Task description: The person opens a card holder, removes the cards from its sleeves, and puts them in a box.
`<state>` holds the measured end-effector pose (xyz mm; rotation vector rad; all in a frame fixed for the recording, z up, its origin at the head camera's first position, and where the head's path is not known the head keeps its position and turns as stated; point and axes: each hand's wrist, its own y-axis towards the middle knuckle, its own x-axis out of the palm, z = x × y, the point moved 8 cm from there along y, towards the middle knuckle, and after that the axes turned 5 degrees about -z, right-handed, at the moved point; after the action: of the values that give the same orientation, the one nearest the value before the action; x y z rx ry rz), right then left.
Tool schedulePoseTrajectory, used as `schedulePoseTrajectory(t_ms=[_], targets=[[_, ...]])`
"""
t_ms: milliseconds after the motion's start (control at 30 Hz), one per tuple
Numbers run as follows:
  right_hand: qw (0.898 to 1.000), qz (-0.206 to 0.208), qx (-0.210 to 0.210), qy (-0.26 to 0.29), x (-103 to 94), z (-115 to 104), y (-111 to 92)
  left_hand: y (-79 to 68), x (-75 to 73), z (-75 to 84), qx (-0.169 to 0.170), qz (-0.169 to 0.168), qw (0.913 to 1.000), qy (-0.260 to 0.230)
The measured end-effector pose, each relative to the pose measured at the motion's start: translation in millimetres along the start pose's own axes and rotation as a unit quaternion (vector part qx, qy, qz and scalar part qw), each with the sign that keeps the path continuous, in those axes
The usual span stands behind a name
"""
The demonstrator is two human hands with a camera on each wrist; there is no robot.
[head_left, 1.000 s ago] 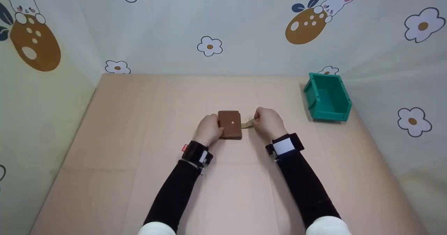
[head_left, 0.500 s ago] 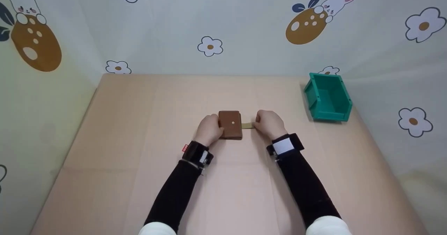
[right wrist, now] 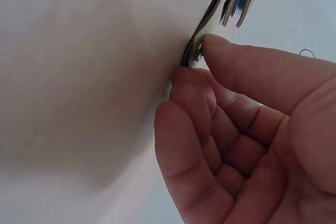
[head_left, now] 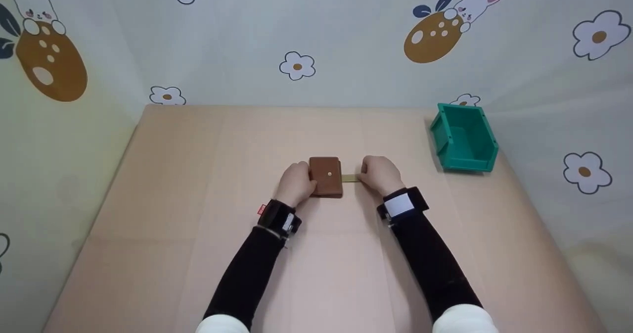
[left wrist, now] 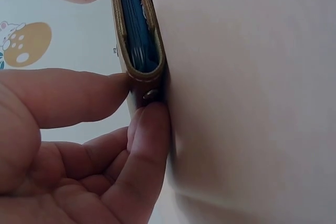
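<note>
A small brown card wallet (head_left: pixel 325 177) lies on the table, a snap stud on its upper cover. Blue inner sleeves (left wrist: pixel 137 30) show between its covers in the left wrist view. My left hand (head_left: pixel 295 183) grips the wallet's folded left edge between thumb and fingers, close to another metal stud (left wrist: pixel 151 94). From the right side extends a tan closure strap (head_left: pixel 350 178), pulled out straight. My right hand (head_left: pixel 382 175) pinches the strap's end, the thumb at its metal snap (right wrist: pixel 199 51). In the right wrist view the wallet's covers stand slightly apart beside the strap.
A green plastic bin (head_left: pixel 465 140) stands at the table's back right corner. White cloth (head_left: pixel 237 41) with flower and rabbit prints hangs behind and beside the table (head_left: pixel 163 199).
The strap was bent upward a second ago and now lies straight and flat. My right hand has lowered slightly with it. My left hand and the wallet have stayed put.
</note>
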<state>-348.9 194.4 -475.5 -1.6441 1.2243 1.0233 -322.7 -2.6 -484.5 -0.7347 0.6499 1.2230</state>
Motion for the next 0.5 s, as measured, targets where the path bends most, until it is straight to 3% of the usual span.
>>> schedulePoseTrajectory(t_ms=[233,500], targets=[[1.0,-0.008,0.0,-0.004,1.4,-0.8,0.3,-0.2,-3.6,6.0,-0.008,-0.001,0.9993,0.036],[1.0,-0.014,0.002,-0.015,2.6,-1.4,4.0,0.5,-12.0,30.1,-0.021,0.038,0.9913,0.124]])
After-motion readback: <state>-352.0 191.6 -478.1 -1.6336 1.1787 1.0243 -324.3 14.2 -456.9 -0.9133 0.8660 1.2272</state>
